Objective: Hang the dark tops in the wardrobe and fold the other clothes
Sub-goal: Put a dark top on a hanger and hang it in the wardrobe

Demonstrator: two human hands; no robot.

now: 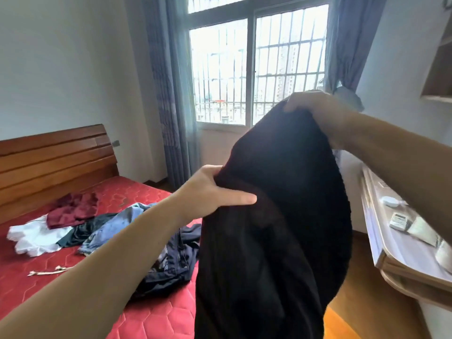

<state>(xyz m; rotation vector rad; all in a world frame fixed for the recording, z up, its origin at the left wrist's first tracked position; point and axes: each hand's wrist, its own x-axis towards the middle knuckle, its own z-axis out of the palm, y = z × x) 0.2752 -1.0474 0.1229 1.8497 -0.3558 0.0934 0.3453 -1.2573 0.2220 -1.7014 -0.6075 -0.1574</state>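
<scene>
**Ana:** Head view, the only one: where is the dark top (274,228)?

**Ben:** Held up in the air, off the right edge of the bed (151,311). It hangs long and limp, its long axis running from the upper hand down past the bottom of the frame.

**Ana:** And the hands?

**Ben:** The right hand (315,108) is the higher one, fingers curled over the top edge, pinching the cloth. The left hand (210,192) sits lower and nearer the bed, gripping a fold, fingers tucked into the fabric, the thumb lying straight along it.

**Ana:** So the garment lies below and between them?

**Ben:** Yes, slanting down from right to left, bulk under both grips. I'd judge the top edge needs levelling before a hanger can go in. No wardrobe or hanger that I can make out.

**Ana:** What remains on the bed?

**Ben:** A loose pile left of the top: a maroon piece (73,209), a white one (34,237), jeans (115,223) and a navy garment (176,260), all unfolded. A worktop (401,263) stands right of the top.
</scene>
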